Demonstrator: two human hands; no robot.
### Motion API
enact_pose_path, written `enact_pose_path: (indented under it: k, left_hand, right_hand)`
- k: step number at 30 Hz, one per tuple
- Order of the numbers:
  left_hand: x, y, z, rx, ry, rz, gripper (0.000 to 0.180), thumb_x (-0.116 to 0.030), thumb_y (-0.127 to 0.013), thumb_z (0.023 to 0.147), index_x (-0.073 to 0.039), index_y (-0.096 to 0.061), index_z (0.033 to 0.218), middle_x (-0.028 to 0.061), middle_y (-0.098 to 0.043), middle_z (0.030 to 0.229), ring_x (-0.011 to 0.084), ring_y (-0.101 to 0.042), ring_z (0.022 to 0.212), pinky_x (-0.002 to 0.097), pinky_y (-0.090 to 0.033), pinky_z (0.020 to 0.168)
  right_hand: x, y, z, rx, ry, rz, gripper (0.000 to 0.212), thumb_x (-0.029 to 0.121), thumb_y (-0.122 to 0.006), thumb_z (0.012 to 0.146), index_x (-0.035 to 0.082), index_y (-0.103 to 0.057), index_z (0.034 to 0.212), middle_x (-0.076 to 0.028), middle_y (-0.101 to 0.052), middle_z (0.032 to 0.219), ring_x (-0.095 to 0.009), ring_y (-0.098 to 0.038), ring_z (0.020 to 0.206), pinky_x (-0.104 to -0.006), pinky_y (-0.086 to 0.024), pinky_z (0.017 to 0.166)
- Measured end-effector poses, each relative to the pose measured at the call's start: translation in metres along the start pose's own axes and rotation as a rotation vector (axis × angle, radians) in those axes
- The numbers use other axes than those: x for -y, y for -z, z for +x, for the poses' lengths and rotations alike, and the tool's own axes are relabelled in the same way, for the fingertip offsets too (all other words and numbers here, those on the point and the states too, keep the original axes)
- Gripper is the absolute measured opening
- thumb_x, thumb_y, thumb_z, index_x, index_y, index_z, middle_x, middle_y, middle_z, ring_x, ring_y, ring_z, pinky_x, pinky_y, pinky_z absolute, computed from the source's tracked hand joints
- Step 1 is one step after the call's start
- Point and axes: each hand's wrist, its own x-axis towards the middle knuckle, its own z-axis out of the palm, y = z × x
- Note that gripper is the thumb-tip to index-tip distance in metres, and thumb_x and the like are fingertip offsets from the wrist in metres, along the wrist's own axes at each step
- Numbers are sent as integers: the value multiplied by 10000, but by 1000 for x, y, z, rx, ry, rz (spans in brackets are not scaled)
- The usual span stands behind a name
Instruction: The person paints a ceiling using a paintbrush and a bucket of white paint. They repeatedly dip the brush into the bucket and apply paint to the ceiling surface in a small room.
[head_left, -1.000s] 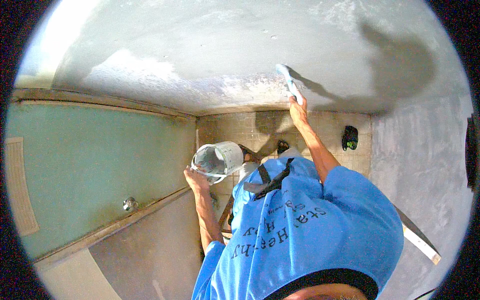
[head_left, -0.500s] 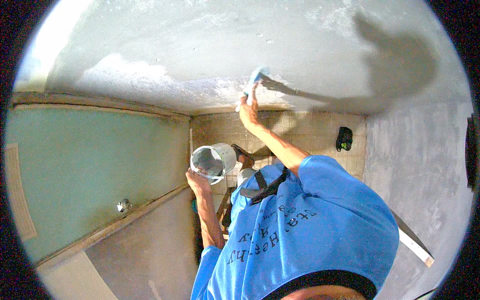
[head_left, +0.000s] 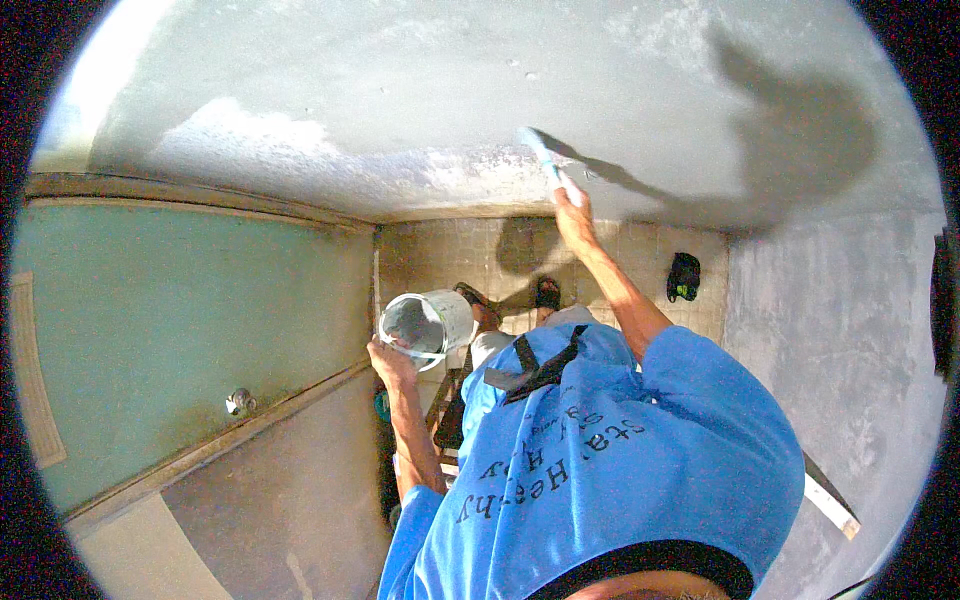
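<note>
Two items are gripped: white bucket [head_left: 452,318] by left hand [head_left: 393,362], centre-left; pale tool [head_left: 543,152] by right hand [head_left: 574,220], upper centre.

Circular fisheye view, brightest at upper left and dimmer toward the lower left. Glare [head_left: 115,80] bleaches the left end of the wall [head_left: 430,80] nearly to white. A large, soft-edged shadow [head_left: 800,130] darkens the wall at upper right; a narrower one runs rightward from the tool [head_left: 542,150] to meet it, consistent with light from the left. Further shade crosses the floor [head_left: 630,260]. The shirt [head_left: 650,440] is brightly lit, whereas the inside of the bucket [head_left: 455,315] is greyer than its rim. Edges of the green panel [head_left: 200,300] bow visibly. Fine grain speckles the black corners; the tool shows little blur.
</note>
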Motion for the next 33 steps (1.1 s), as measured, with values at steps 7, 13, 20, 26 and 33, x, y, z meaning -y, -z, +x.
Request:
enact_pose_path:
  k: [7,13,20,26,33]
  left_hand:
    - [0,-5,-4,-29,-19,-58,271,-310,-394,933,-70,-483,1022,53,-530,848,155,-493,691,286,-423,613]
    - [-9,-24,-30,-8,-26,14,251,-295,-434,922,-73,-483,1026,57,-532,907,165,-519,752,304,-431,637]
    - [-17,-29,-45,-26,6,-119,257,-316,-466,921,-73,-493,1003,58,-535,905,172,-522,766,311,-423,681]
    - [-15,-24,-43,-65,-82,115,244,-331,-453,927,-96,-501,972,45,-540,850,151,-504,720,299,-416,669]
    - [-25,-49,-54,-94,30,-58,262,-366,-414,934,-121,-504,959,9,-543,802,143,-496,695,308,-403,672]
  right_hand:
    - [-24,27,-13,-325,-218,416,311,372,-479,967,113,-569,1112,27,-445,713,-76,-408,515,-226,-351,404]
    - [-21,-84,25,-100,-486,588,295,271,-447,987,162,-338,1238,-38,-514,780,-161,-545,572,-301,-476,423]
    - [15,-123,7,184,-540,450,180,226,-456,967,131,-408,1113,-23,-493,708,-126,-482,535,-286,-408,406]
    - [-64,-48,37,141,-78,-260,348,332,-493,944,89,-538,1189,-111,-610,946,-243,-577,874,-378,-473,770]
    - [-99,51,66,-165,-77,-85,281,251,-485,945,33,-593,1085,-91,-615,852,-217,-572,779,-331,-452,726]
